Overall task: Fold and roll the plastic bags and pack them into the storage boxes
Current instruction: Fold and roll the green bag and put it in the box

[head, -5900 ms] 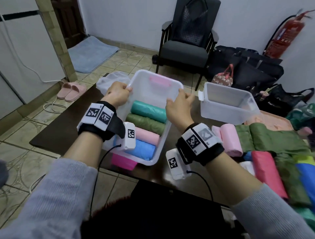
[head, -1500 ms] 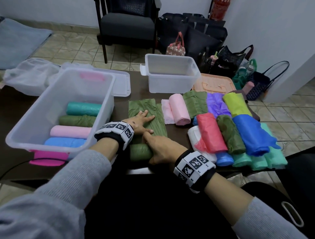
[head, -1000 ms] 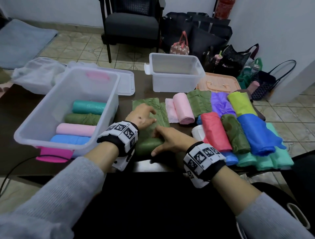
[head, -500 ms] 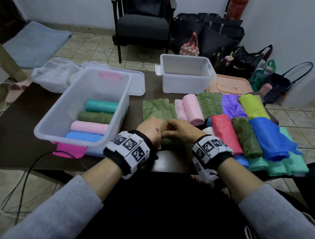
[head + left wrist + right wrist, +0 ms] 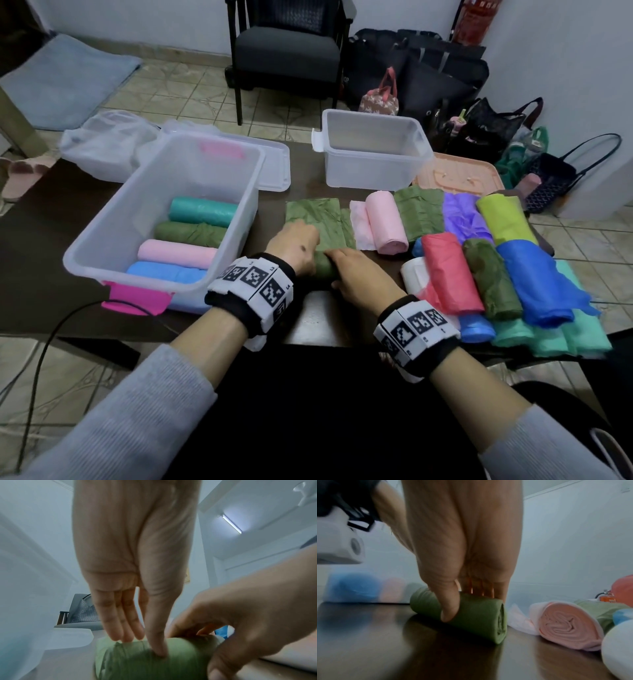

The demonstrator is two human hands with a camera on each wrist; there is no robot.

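Hands [image 5: 294,245] [image 5: 359,275] farther up green bag [image 5: 322,265], roll fatter (each grip curled round it).

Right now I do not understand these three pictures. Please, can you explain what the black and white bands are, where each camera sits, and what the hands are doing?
No robot here: a person wears marker bands and small cameras. The wide picture comes from a head camera; the two close ones look along each wrist. The left hand and right hand grip a half-rolled green bag on the dark table. A storage box holds four finished rolls; a second box looks empty. More coloured bags wait at the right.
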